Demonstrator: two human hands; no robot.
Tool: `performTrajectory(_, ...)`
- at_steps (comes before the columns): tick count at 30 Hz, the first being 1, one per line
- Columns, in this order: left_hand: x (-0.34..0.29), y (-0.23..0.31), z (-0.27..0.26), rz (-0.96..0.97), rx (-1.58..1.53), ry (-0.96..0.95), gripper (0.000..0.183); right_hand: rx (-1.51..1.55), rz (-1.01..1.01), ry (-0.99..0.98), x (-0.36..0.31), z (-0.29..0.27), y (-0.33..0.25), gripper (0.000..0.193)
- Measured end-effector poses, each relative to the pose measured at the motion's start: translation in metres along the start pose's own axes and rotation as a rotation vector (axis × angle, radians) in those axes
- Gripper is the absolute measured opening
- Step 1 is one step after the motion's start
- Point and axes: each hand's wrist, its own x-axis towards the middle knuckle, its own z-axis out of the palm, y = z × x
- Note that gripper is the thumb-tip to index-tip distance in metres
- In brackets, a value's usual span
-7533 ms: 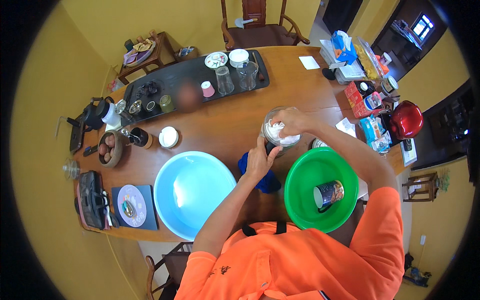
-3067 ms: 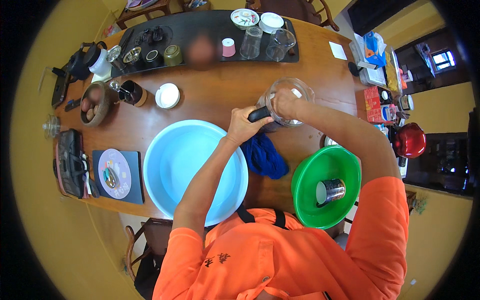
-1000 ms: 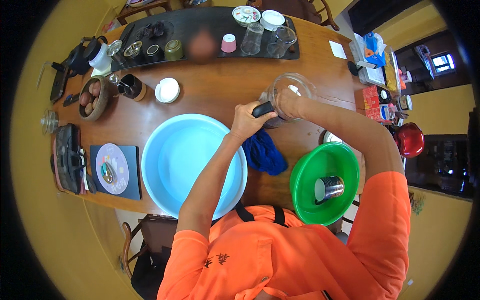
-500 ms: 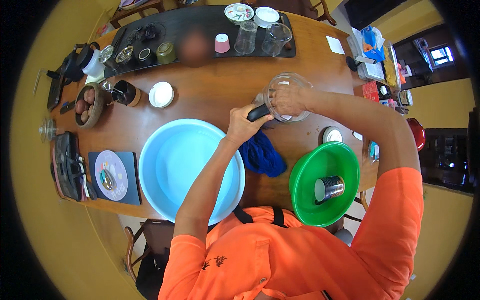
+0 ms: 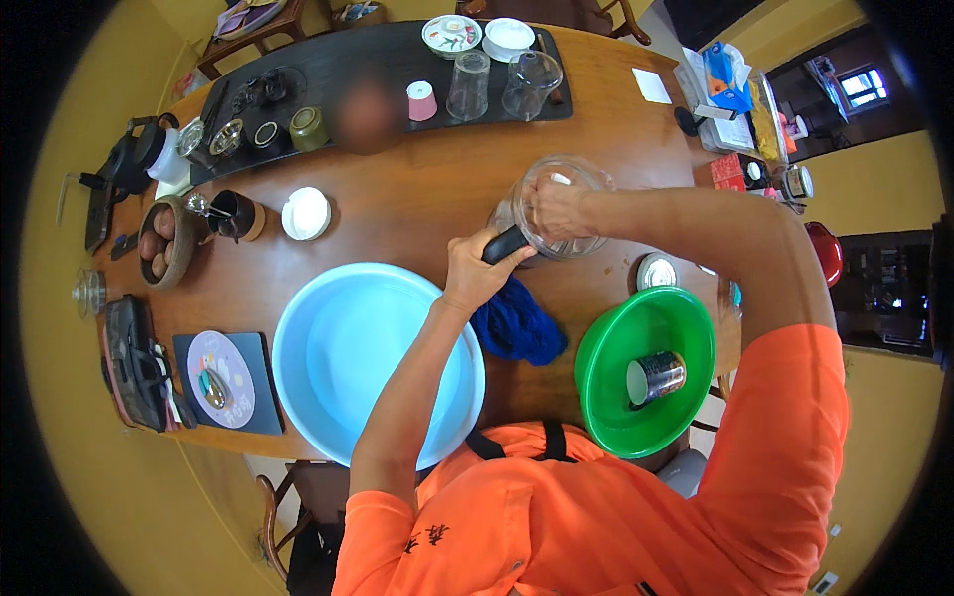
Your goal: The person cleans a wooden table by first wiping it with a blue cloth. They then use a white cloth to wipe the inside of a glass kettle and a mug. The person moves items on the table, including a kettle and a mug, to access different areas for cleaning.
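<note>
A clear glass jug is tilted above the middle of the table. My left hand is closed round its black handle. Through the jug's mouth reaches my right hand, its fingers curled; whatever they grip, if anything, is hidden. A crumpled dark blue cloth lies on the table just below the jug. Left of it stands a large light blue basin, which seems to hold water, partly covered by my left forearm. At the right, a green basin holds a dark patterned mug on its side.
Along the far edge, a black tray carries clear glasses, a pink cup and lidded bowls. A white ashtray-like dish, a bowl of round brown things and a black bag are at left. A round tin lid lies behind the green basin.
The view has shifted slightly. My left hand still grips the jug's handle, and my right hand remains in its mouth, turned a little differently.
</note>
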Motion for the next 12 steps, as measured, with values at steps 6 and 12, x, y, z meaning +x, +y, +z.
performTrajectory(6,0.000,0.001,-0.002,0.003,0.027,0.016,0.032,0.079,0.050,-0.011,0.012,0.019,-0.007,0.016)
performTrajectory(12,0.004,0.005,-0.001,0.042,0.036,0.034,0.031,0.921,0.490,-0.047,0.017,-0.004,-0.003,0.051)
